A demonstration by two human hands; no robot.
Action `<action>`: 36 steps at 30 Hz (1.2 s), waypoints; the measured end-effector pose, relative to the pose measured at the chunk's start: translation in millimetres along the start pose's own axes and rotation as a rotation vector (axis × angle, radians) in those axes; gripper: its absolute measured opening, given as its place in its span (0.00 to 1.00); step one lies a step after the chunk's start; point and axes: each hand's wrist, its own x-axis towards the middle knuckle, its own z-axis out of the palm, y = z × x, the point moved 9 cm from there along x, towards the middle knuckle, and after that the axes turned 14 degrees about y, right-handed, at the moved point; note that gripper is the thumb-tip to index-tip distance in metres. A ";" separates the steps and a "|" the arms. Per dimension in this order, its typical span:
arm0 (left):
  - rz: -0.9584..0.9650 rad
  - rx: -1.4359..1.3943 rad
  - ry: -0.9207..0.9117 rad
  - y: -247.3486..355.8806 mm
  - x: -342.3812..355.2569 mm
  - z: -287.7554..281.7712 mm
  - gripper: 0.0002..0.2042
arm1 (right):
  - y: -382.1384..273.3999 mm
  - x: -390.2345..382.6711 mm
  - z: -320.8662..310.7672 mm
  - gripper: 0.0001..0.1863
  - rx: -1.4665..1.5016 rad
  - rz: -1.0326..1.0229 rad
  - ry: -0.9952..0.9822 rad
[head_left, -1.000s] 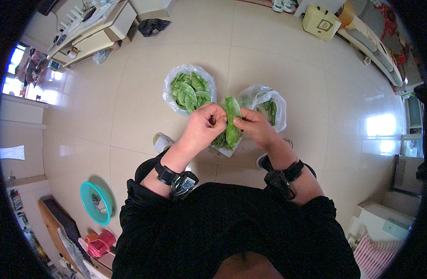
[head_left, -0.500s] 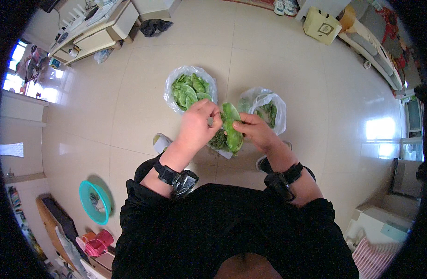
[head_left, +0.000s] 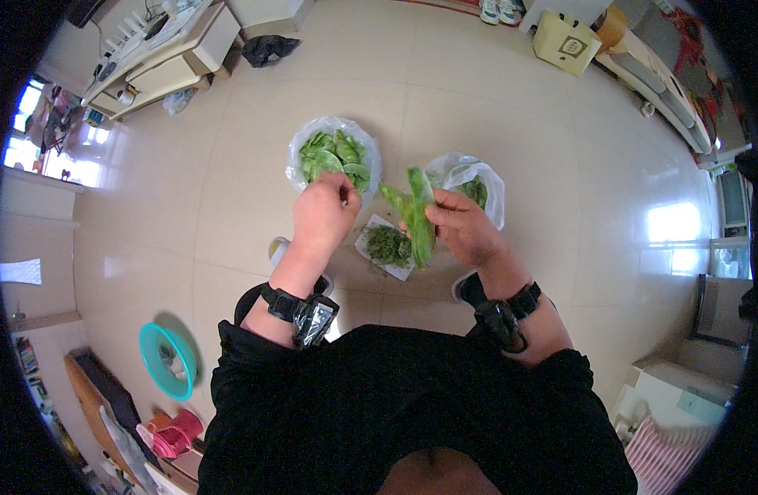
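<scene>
My right hand (head_left: 466, 227) grips several broad, flat green bean pods (head_left: 420, 219), which fan out upward and to the left from its fingers. My left hand (head_left: 323, 210) is closed in a pinch at the near edge of the left plastic bag (head_left: 294, 169); whatever its fingertips hold is too small or hidden. More flat green pods (head_left: 348, 148) fill that bag. Behind my right hand stands another clear plastic bag (head_left: 496, 194) with some green pods (head_left: 475, 191) inside. Between my hands, a pile of thin green trimmings (head_left: 387, 244) lies on a white sheet (head_left: 402, 271) on the floor.
My feet stand either side of the sheet on the tiled floor (head_left: 255, 181). A turquoise basin (head_left: 145, 355) and a pink bucket (head_left: 174, 435) are at the lower left. A black plastic bag (head_left: 269, 49) lies by the cabinet; a yellowish carry bag (head_left: 564, 41) stands far right.
My left hand has moved away from the pods to the left, toward the left bag. The pods in my right hand have spread apart, and the trimmings on the sheet show more fully.
</scene>
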 end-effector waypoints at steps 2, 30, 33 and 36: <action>-0.008 0.078 -0.106 0.5 -8.1 11.1 0.03 | -9.3 -0.3 0.1 0.18 0.085 -0.106 -0.016; 0.146 -0.028 -0.425 36.8 -36.9 44.6 0.06 | -26.9 0.0 -11.6 0.17 0.022 -0.332 0.009; 0.067 -0.342 -0.296 37.4 -34.1 38.0 0.11 | -24.7 3.0 -16.6 0.16 -0.062 -0.331 0.073; 0.051 -0.508 -0.216 34.8 -28.7 37.3 0.20 | -28.7 1.7 -16.9 0.16 -0.026 -0.353 0.076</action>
